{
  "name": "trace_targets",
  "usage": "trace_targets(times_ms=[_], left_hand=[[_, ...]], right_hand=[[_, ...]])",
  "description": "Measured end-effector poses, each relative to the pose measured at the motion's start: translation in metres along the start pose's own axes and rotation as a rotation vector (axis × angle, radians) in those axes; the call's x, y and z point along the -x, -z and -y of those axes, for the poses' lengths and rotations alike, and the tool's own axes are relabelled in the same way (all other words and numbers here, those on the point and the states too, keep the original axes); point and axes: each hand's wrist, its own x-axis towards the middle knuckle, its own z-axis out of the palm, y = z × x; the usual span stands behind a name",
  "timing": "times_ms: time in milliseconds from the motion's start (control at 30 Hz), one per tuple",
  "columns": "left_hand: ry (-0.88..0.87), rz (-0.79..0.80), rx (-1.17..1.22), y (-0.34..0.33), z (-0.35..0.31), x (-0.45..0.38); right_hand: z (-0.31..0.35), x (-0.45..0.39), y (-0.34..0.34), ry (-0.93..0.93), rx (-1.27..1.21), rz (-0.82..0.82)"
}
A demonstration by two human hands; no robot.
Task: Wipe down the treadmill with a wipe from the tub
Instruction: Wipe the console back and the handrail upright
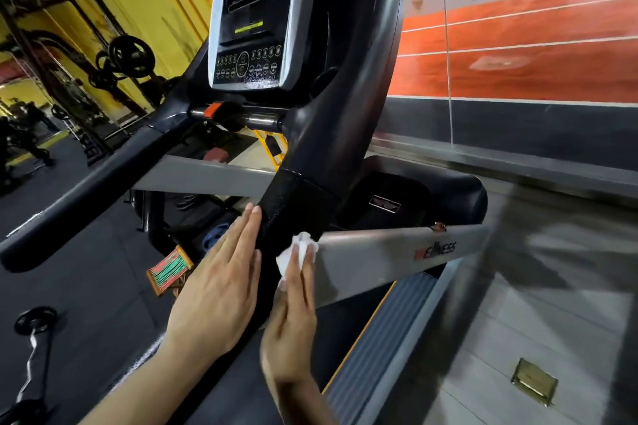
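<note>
The treadmill's black right handrail (297, 210) runs from the console (252, 17) down toward me. My left hand (217, 283) lies flat with straight fingers against the rail's left side. My right hand (293, 314) presses a crumpled white wipe (297, 254) onto the rail's right side, with its fingers stretched over the wipe. The wipe tub is not in view.
A grey side bar with a red logo (397, 259) crosses behind my right hand. The belt and ribbed side step (379, 348) lie below. A mirrored wall (518, 62) stands on the right. Weight plates and a rack (127, 59) are at the left, a barbell (34, 338) on the floor.
</note>
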Motion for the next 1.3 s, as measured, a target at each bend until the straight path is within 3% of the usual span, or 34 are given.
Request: trace_targets(times_ms=[267, 333, 467, 567, 633, 700, 800, 867, 1000, 1200, 1300], left_hand=[[0.006, 0.011, -0.041, 0.001, -0.004, 0.001], [0.012, 0.014, -0.055, 0.001, -0.004, 0.0], [0.012, 0.001, -0.047, -0.001, -0.002, -0.002], [0.028, -0.012, -0.042, -0.002, -0.002, -0.001], [0.035, -0.015, -0.049, -0.001, -0.003, 0.0], [0.038, -0.008, -0.046, -0.001, -0.004, 0.0], [0.035, -0.001, -0.057, -0.001, -0.003, -0.001], [0.043, 0.003, -0.06, -0.001, -0.004, -0.001], [0.042, -0.006, -0.055, 0.0, -0.007, -0.001], [0.014, -0.014, -0.038, 0.003, -0.004, -0.001], [0.006, 0.004, -0.019, 0.004, -0.001, 0.001]], right_hand=[[-0.021, -0.215, 0.027, 0.0, 0.067, -0.228], [-0.013, -0.196, 0.022, 0.038, 0.081, -0.193], [0.006, -0.071, 0.017, 0.339, 0.211, 0.142], [-0.004, -0.09, 0.029, 0.452, 0.369, 0.19], [-0.014, -0.14, 0.036, 0.387, 0.41, 0.114], [-0.024, -0.195, 0.046, 0.181, 0.342, -0.028], [-0.025, -0.205, 0.043, -0.02, 0.205, -0.194], [-0.016, -0.154, 0.028, 0.002, 0.143, -0.206], [0.009, -0.051, 0.015, 0.021, 0.087, -0.05], [-0.017, -0.156, 0.024, -0.022, 0.192, -0.206], [-0.013, -0.141, 0.02, 0.023, 0.238, -0.183]])
